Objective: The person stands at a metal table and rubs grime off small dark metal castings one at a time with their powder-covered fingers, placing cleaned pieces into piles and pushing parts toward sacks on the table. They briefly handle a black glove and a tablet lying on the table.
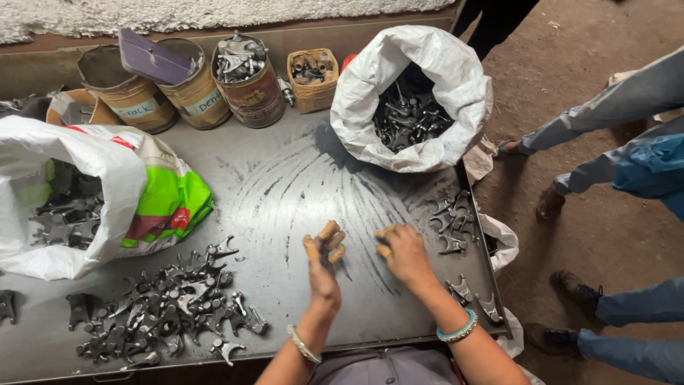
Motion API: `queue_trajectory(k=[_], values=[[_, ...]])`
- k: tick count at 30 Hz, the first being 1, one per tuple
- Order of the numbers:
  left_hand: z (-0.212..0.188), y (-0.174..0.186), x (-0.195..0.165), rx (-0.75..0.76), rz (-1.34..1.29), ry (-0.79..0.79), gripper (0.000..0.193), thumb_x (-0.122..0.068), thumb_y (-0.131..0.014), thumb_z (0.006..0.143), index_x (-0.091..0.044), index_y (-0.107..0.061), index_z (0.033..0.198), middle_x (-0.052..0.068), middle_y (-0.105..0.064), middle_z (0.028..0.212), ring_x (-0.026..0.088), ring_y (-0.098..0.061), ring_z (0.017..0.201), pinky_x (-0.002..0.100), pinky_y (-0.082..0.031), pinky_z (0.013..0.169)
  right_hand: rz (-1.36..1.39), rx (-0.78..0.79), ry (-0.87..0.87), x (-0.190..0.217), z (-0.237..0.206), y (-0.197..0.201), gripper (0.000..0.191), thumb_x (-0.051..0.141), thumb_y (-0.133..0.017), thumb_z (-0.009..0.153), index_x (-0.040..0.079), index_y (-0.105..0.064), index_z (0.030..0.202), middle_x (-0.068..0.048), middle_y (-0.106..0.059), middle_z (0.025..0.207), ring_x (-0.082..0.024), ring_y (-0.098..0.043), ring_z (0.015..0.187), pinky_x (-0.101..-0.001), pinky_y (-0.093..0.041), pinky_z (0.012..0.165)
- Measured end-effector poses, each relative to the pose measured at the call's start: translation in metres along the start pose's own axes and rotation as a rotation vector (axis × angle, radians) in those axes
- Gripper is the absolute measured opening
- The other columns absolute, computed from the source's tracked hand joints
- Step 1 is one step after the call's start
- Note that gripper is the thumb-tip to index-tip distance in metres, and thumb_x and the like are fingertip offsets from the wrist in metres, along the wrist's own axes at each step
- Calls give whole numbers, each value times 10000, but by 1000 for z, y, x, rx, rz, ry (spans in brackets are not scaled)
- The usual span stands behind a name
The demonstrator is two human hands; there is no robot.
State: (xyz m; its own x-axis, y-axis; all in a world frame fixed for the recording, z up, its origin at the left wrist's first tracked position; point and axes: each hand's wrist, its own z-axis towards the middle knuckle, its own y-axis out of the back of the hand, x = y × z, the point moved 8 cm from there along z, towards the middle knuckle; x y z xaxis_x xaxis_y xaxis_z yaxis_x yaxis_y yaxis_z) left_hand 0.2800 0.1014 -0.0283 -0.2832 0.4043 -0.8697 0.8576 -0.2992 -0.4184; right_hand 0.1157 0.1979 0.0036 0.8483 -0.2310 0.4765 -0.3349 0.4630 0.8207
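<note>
Worktop [285, 185] | our left grip [324, 257] half curled, empty, right grip [402, 249] curled, contents unclear | both mid-worktop, forks [164, 306] piled left, more [452, 221] right | risk: edge forks [474, 299] may slide off if nudged.

A dark metal surface [285, 185], scuffed with pale curved streaks, stood on a brown dirt floor [605, 64]. A white shaggy rug [142, 14] lay behind it. Light was soft and even.

Dark metal table [285, 185]: forked metal parts [164, 306], two sacks [399, 78], tins [249, 85].
</note>
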Motion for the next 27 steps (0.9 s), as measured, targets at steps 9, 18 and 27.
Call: queue_trajectory(k=[9,18,27], values=[[-82,-37,30,105,334,-379,482,-341,-401,1086,-42,-580,1419,122,-572,1454,259,-510,1417,400,-366,1206,308,-105,-105,-9,3,26,253,108,-781,819,79,-776,1070,-124,-712,993,-282,-696,904,-368,-554,828],[-68,61,-49,-243,855,-562,417,-138,-821,795,-110,-721,1199,96,-618,1345,312,-544,1236,433,-459,1073,561,132,-39,87,17,-26,285,80,-776,877,47,-745,1158,-95,-711,1100,-186,-727,957,-304,-592,865],[-70,235,-169,-766,1387,-129,915,-283,-981,597,-272,-561,1411,136,-288,1554,445,-154,1440,809,-138,1083,290,588,415,246,-29,-145,1354,241,-1051,421,-93,-241,1454,-325,-458,1242,-487,-528,1095,-525,-492,937]])
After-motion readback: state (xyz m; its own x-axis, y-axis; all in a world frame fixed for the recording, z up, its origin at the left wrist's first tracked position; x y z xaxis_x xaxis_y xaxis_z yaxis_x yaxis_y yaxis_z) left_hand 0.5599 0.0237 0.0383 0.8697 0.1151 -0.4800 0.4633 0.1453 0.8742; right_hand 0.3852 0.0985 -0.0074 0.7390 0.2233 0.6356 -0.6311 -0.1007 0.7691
